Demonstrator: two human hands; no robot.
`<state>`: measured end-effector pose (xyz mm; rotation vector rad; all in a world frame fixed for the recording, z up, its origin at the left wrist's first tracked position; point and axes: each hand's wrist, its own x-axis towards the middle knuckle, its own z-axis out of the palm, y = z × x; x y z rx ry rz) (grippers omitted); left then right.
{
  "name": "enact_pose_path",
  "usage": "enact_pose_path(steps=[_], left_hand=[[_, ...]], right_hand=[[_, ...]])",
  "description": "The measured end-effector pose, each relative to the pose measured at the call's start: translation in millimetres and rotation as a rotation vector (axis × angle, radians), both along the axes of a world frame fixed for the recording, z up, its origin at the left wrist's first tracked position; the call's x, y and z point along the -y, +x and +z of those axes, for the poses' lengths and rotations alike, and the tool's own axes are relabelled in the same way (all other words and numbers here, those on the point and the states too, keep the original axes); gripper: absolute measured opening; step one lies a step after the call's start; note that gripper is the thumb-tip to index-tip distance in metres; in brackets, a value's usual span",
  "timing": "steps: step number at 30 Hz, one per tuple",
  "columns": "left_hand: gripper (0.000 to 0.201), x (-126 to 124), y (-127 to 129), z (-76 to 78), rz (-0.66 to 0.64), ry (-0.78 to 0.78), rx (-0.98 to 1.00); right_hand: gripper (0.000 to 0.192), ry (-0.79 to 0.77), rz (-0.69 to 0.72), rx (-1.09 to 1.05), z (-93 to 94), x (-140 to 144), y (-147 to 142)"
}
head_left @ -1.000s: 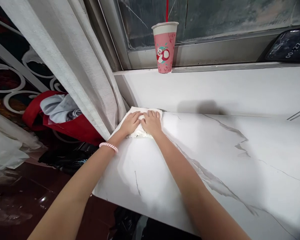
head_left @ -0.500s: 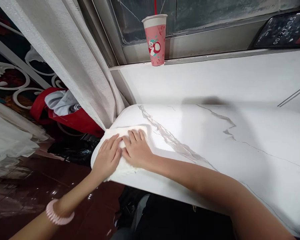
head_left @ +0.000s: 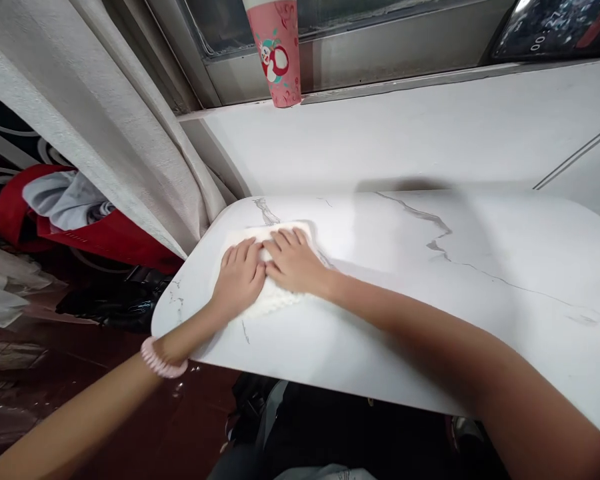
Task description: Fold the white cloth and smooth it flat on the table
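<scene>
A folded cream-white cloth [head_left: 280, 303] lies flat on the white marble-patterned tabletop [head_left: 400, 267], towards its left end. Pressed down on the left part of the cloth is my left hand [head_left: 240, 273], palm down with its fingers stretched out. My right hand [head_left: 295, 260] rests flat on the cloth's right part, fingers spread. The two hands nearly touch at the thumbs. A pink coiled band [head_left: 163, 360] circles my left wrist. Under the hands the middle of the cloth is hidden.
On the window ledge stands a pink paper cup [head_left: 276, 57]; a phone [head_left: 560, 30] leans farther right. A pale curtain [head_left: 115, 120] hangs by the table's left corner. Beyond it is a red bag [head_left: 110, 233] with grey cloth inside. Dark red floor [head_left: 195, 413] shows below.
Both hands have slid the cloth rightward and away from the table's left edge, baring the surface there. The view has shifted too, so the cup sits higher and is cut off.
</scene>
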<state>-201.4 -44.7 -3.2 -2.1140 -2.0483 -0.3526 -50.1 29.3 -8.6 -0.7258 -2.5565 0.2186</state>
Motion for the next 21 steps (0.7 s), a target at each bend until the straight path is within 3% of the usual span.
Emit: enact_pose_path(steps=[6, 10, 14, 21], left_hand=[[0.039, -129.3, 16.7, 1.3, -0.104, 0.015, 0.126], [0.036, -192.7, 39.8, 3.3, -0.184, 0.023, 0.138], [0.035, -218.5, 54.6, 3.3, -0.109, 0.033, 0.112], [0.034, -217.4, 53.0, -2.4, -0.115, 0.074, 0.136]], right_hand=[[0.041, -0.004, -0.216, 0.018, -3.2, -94.9, 14.6], [0.043, -0.017, -0.362, -0.011, -4.7, -143.8, 34.9], [0.041, -0.06, -0.365, -0.072, -5.3, -167.8, 48.2], [0.043, -0.06, -0.352, -0.079, -5.8, -166.7, 50.5]])
